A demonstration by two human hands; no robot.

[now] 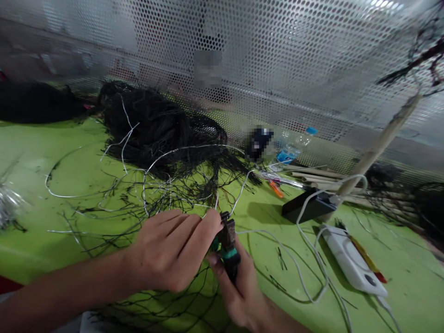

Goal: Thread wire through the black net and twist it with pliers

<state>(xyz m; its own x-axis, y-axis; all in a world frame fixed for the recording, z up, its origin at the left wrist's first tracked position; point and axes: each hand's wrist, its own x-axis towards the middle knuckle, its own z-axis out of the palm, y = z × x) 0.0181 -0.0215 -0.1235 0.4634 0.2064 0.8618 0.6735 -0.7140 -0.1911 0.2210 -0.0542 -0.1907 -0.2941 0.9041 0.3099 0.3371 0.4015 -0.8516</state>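
Observation:
My right hand (pixel 243 289) grips a pair of pliers (pixel 228 235) with black and green handles, jaws pointing up and away from me. Right beside the jaws, my left hand (pixel 171 247) is closed, knuckles up, on a thin silvery wire (pixel 239 199); its fingertips are mostly hidden. The wire bends up from the jaws and loops leftward over the table. Black netting (pixel 173 303) hangs below both hands. Beyond them lies a tangle of dark cords, with a big bundle of black strands (pixel 145 125) behind it.
A white power strip (pixel 354 259) with a cable lies on the green table (pixel 27 148) at right. Near it stand a black box (pixel 307 206), a slanted wooden pole (pixel 381 138) and a plastic bottle (pixel 293 148) lying tilted. A perforated metal panel (pixel 277 60) closes the back.

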